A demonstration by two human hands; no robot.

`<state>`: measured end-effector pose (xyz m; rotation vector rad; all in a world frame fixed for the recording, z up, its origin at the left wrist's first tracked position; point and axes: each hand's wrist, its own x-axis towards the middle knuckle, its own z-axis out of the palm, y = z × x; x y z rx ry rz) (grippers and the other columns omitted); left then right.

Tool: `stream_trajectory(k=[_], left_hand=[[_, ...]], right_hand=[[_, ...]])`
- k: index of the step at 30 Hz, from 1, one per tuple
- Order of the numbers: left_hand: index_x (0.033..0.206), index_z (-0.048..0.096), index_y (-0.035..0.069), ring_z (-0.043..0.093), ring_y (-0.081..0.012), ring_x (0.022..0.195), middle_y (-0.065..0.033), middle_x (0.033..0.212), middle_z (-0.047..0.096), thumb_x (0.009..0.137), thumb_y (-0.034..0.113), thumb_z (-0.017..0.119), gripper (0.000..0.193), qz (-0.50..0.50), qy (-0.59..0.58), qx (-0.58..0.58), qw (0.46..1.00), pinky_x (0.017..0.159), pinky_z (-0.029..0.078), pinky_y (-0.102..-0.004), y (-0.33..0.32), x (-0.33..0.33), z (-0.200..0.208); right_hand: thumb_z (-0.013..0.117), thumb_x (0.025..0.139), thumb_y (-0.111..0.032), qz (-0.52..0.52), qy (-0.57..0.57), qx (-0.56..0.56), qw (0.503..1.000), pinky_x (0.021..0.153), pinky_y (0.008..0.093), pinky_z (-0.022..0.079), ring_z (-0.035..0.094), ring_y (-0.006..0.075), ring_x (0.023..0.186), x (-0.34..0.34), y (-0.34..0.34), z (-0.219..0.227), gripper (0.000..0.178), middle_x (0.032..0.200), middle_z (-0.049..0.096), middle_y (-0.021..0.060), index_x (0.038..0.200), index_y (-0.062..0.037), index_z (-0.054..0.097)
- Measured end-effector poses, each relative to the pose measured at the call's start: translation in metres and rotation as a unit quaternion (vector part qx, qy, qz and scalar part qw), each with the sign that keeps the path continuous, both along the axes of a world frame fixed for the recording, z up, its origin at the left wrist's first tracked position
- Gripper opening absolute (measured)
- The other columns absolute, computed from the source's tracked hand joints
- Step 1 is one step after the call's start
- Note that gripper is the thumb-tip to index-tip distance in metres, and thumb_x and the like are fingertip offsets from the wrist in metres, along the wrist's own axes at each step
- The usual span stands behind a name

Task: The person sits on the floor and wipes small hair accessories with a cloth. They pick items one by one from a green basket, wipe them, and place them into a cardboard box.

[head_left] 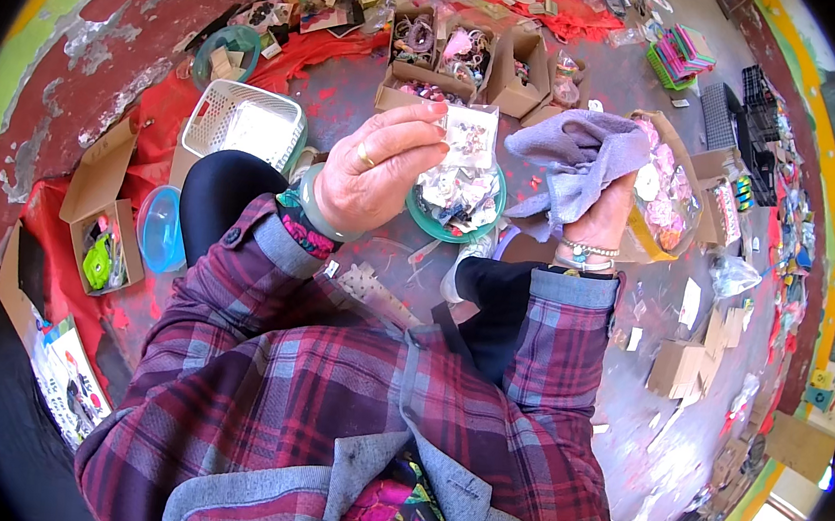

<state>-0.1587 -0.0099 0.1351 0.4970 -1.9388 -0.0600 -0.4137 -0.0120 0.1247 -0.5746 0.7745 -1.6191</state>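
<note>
My left hand [371, 171] is raised in front of me, its fingers closed on the edge of a small clear packet [472, 137]. Tiny coloured pieces on a pale backing show inside the packet. My right hand [600, 218] grips a crumpled greyish-purple cloth [578, 155], which covers most of its fingers. Below the packet stands a green round basin [431, 228] filled with small white packets [459, 196]. Just right of the cloth is a box lined with yellow that holds pink and white flower-like pieces [664, 184].
Open cardboard boxes [518, 77] of hair ties and trinkets stand ahead. At left are a white basket [213, 112], a blue basin [161, 228] and a box with a green item [98, 260]. Folded cardboard [681, 366] and scraps lie on the floor at right.
</note>
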Motion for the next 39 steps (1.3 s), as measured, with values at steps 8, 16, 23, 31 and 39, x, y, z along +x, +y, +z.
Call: stream_trajectory(k=[8, 16, 23, 31, 39], left_hand=[[0.079, 0.056, -0.002, 0.056, -0.0307, 0.092, -0.012, 0.09, 0.055, 0.059, -0.017, 0.052, 0.025, -0.006, 0.016, 0.014, 1.0, 0.078, 0.047, -0.0367, 0.0, -0.002, -0.004], [0.078, 0.056, -0.001, 0.055, -0.0296, 0.092, -0.0109, 0.089, 0.055, 0.052, -0.005, 0.056, 0.026, -0.023, -0.023, 0.014, 0.999, 0.077, 0.047, -0.0347, -0.003, -0.013, -0.016], [0.076, 0.056, -0.001, 0.056, -0.0302, 0.09, -0.0115, 0.087, 0.056, 0.056, -0.012, 0.054, 0.023, -0.04, -0.022, 0.046, 0.998, 0.076, 0.047, -0.0372, -0.005, -0.008, -0.023], [0.082, 0.058, 0.003, 0.058, -0.0233, 0.077, -0.0093, 0.083, 0.06, 0.07, -0.007, 0.055, 0.016, 0.236, 0.014, 0.127, 0.963, 0.068, 0.046, -0.0291, -0.038, 0.054, -0.046], [0.089, 0.061, 0.003, 0.059, -0.0297, 0.082, -0.0173, 0.089, 0.06, 0.075, 0.013, 0.057, 0.017, 0.157, -0.291, 0.543, 0.772, 0.072, 0.046, -0.0347, -0.037, 0.058, -0.162]], right_hand=[[0.054, 0.077, -0.052, 0.028, 0.039, -0.02, 0.999, 0.08, 0.0374, 0.046, 0.056, 0.025, 0.093, 0.014, 0.002, 0.004, 0.061, 0.104, 0.057, 0.0124, 0.113, -0.0037, 0.048], [0.065, 0.077, -0.021, 0.172, 0.127, -0.012, 0.977, 0.069, 0.0209, 0.044, 0.053, 0.0077, 0.081, 0.084, 0.015, 0.004, 0.038, 0.096, 0.056, 0.0025, 0.107, -0.0027, 0.049], [0.051, 0.087, -0.021, 0.116, 0.245, 0.024, 0.962, 0.061, 0.0184, 0.044, 0.054, 0.0053, 0.069, 0.078, 0.005, -0.012, 0.021, 0.081, 0.06, -0.0009, 0.096, -0.0037, 0.057], [0.042, 0.088, -0.023, -0.021, 0.148, 0.086, 0.985, 0.065, 0.0294, 0.046, 0.057, 0.0145, 0.075, 0.051, -0.007, -0.001, 0.027, 0.084, 0.06, 0.0073, 0.089, -0.0006, 0.057], [0.048, 0.086, -0.025, -0.02, 0.081, 0.146, 0.986, 0.069, 0.0316, 0.047, 0.058, 0.0177, 0.081, 0.048, -0.016, -0.015, 0.026, 0.091, 0.06, 0.0065, 0.097, -0.0027, 0.056]])
